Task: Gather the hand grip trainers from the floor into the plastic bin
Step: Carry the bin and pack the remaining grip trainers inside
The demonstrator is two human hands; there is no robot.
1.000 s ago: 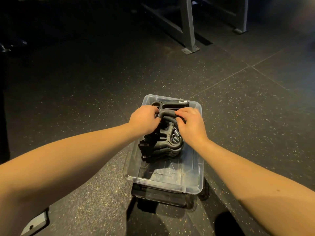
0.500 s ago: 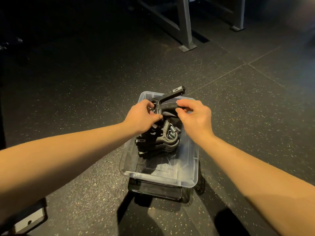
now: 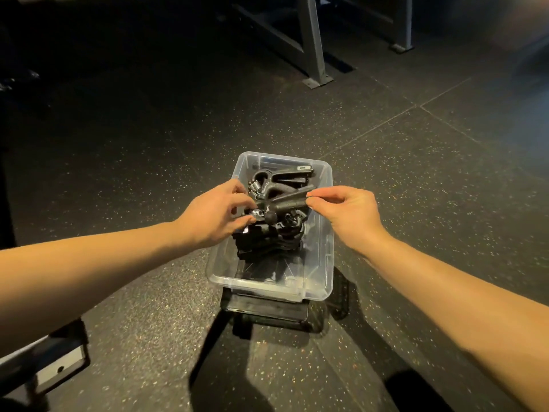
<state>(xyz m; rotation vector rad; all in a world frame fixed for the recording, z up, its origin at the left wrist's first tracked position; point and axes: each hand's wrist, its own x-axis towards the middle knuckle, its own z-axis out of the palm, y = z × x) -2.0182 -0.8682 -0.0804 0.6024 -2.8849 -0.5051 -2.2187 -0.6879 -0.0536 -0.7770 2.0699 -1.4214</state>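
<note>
Settling the top trainer (image 3: 289,203) into the bin (image 3: 327,248) looked like the step in hand. Both grips were clamped on it. The left grip (image 3: 218,217) pinched the spring end, and the right grip (image 3: 347,212) pinched the tip of the handle between thumb and forefinger. The trainer hung just above the stack (image 3: 267,245) of other trainers in the middle of the bin, inside the rim.

To do it well, I judged the trainer should be lowered level, with its handle lying along the bin's length like the ones beneath, so the pile would nest and not snag. The spring end should go down first, then the handle tip. Letting go with both grips at once could let it roll off the stack against the clear wall.

Compared with 0.5 s before, a second trainer (image 3: 285,175) had changed pose. Its labelled handle had poked up past the far rim, and it now lay flat at the far end of the bin. The 2 grips had drawn a little nearer and wider apart, onto the lower trainer. The bin itself seemed not to have shifted on the floor (image 3: 133,150).
</note>
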